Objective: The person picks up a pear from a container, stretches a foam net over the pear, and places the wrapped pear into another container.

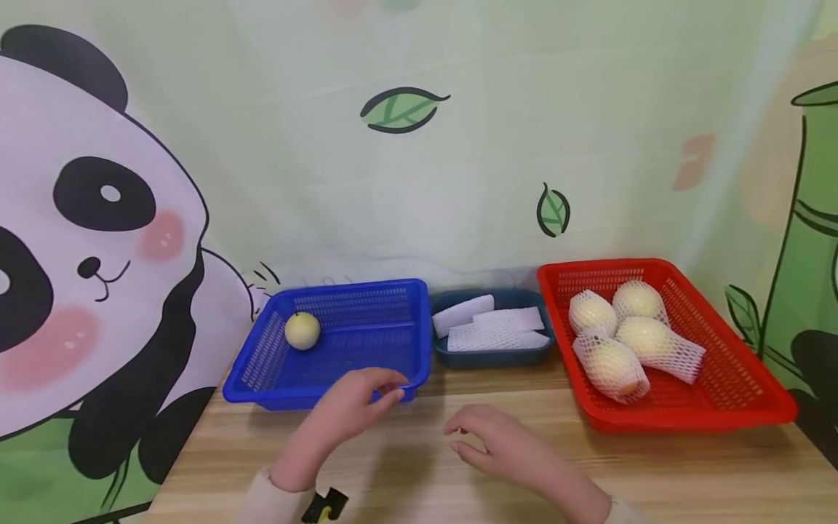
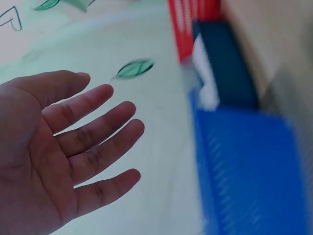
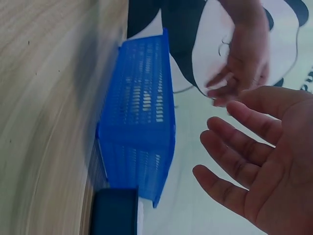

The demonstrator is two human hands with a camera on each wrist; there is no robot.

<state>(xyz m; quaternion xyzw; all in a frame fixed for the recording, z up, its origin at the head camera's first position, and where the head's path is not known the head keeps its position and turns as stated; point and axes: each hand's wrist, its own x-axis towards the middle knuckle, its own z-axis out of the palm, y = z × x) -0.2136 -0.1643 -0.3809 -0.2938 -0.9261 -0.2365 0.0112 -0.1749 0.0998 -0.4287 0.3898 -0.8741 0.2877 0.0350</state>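
My left hand (image 1: 358,402) is raised near the front right corner of the blue basket (image 1: 281,395), with its fingers loosely bent and holding nothing. In the left wrist view its palm and spread fingers show. My right hand (image 1: 491,440) hovers over the wooden table between the two baskets, also holding nothing; its relaxed fingers appear in the right wrist view. One pale yellow-green round fruit (image 1: 302,331), with a short stem, lies at the left inside the blue basket. Several similar fruits in white foam nets (image 1: 612,367) lie in the red basket (image 1: 687,420) at the right.
Between the baskets stands a small dark teal tray (image 1: 494,358) with several flat white foam nets (image 1: 491,336) in it. A printed cloth (image 1: 458,196) with a panda and leaves hangs behind the table (image 1: 419,480). A black-and-yellow object (image 1: 325,505) shows at the left sleeve.
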